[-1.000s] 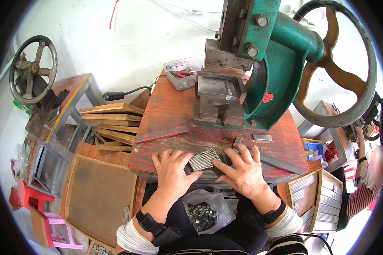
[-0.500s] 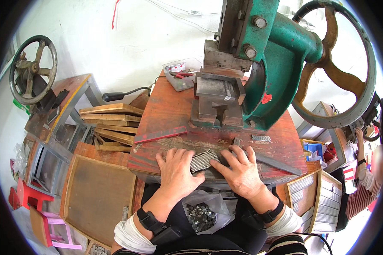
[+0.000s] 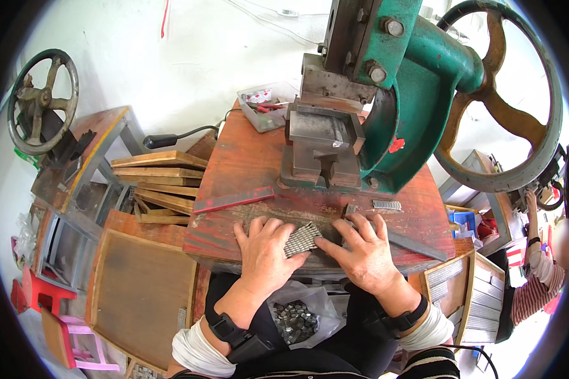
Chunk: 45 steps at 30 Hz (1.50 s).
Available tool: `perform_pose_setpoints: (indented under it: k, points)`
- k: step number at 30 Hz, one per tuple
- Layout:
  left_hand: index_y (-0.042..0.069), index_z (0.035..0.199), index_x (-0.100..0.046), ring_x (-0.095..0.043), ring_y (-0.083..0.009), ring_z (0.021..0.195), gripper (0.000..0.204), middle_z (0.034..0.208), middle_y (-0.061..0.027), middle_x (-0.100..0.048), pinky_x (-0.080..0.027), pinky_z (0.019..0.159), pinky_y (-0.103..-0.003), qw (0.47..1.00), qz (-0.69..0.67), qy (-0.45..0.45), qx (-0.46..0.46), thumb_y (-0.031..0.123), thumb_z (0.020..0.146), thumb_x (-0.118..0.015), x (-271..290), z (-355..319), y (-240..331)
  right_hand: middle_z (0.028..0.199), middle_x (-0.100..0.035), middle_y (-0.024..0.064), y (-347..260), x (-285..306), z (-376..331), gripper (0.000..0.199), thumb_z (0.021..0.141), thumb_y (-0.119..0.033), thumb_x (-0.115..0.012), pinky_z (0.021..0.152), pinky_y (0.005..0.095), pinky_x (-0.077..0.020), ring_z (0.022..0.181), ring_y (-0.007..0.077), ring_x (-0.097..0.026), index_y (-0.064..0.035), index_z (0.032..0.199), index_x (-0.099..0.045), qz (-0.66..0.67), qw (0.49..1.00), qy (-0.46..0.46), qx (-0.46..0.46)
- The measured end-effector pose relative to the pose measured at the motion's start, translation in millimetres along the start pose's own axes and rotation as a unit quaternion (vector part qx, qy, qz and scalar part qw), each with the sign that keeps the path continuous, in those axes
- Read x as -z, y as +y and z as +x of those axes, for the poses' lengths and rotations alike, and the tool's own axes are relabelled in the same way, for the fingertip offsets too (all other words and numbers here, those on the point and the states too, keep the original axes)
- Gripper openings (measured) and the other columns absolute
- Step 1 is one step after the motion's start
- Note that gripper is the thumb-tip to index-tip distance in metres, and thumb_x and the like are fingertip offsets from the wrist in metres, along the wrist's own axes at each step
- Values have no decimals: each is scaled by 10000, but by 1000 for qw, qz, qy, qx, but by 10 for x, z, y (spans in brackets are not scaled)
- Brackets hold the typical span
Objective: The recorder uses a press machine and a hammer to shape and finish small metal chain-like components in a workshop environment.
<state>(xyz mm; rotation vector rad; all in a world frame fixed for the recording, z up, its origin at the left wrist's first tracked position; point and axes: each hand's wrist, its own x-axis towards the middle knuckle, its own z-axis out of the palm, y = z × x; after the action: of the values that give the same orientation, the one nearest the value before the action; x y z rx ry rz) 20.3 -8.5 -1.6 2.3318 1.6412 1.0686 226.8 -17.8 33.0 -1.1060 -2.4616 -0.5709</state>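
Observation:
At the table's front edge, a block of small grey metal strips in close rows (image 3: 302,241) is held between my two hands. My left hand (image 3: 259,256) closes on its left side, with the thumb along the near edge. From the other side, my right hand (image 3: 368,262) presses its thumb against the block, its other fingers bent over the tabletop. Beside those fingers lies a dark steel bar (image 3: 417,245), partly covered by the hand. A short ribbed metal strip (image 3: 386,204) rests farther back on the right.
Behind my hands stands a green hand press (image 3: 417,120) with a large wheel (image 3: 544,132) and a steel die (image 3: 322,136). A red bar (image 3: 234,199) lies left. Below is a bag of metal pieces (image 3: 295,322); wooden trays (image 3: 142,278) flank the table. A co-worker (image 3: 537,290) is at far right.
The block has turned and tilted slightly between my hands, showing its rows more evenly. My left fingers have drawn closer together; my right hand has shifted slightly. The whole view has moved a little.

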Motion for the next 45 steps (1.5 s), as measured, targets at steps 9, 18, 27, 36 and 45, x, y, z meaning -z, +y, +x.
perform_pose_setpoints:
  k: [9, 18, 27, 36, 45]
  points:
    - [77, 1012, -671, -507, -286, 1082, 503, 1007, -49, -618, -270, 1010, -582, 1000, -17, 2, -1, 292, 598, -858, 6, 11, -10, 1165, -564, 47, 49, -21, -45, 378, 733, -217, -617, 988, 539, -337, 1146, 275, -491, -255, 1099, -704, -16, 1000, -2, 4]
    - [85, 1060, -676, -495, -280, 1105, 516, 1027, -44, -612, -262, 1014, -620, 1000, -8, -30, 3, 301, 624, -846, 35, 17, -6, 1111, -601, 62, 211, 80, -214, 388, 595, -146, -764, 934, 473, -385, 1093, 293, -534, -158, 980, -713, 4, 997, 42, -67]
    - [90, 1126, -654, -481, -308, 1147, 596, 1129, -79, -590, -258, 1003, -662, 998, 30, -47, 26, 366, 631, -839, 19, 48, 109, 1006, -601, 139, 585, -96, -422, 396, 704, -149, -779, 844, 437, -474, 963, 351, -561, -61, 1075, -673, 152, 963, -28, -219]
    - [81, 1050, -666, -511, -287, 1119, 532, 1052, -64, -633, -258, 1015, -624, 1000, -9, 5, 14, 302, 609, -864, -120, 64, 111, 892, -601, 166, 358, 311, -184, 427, 808, -72, -698, 700, 452, -526, 796, 395, -625, -65, 1218, -577, 209, 961, -21, -177]
    - [71, 1000, -680, -517, -281, 1102, 491, 1021, -60, -635, -255, 1023, -600, 999, -36, 12, 20, 280, 599, -871, -89, 97, 111, 767, -573, 120, -82, 512, 87, 469, 813, -110, -703, 519, 416, -536, 608, 325, -637, -120, 1262, -568, 97, 981, -94, -138]
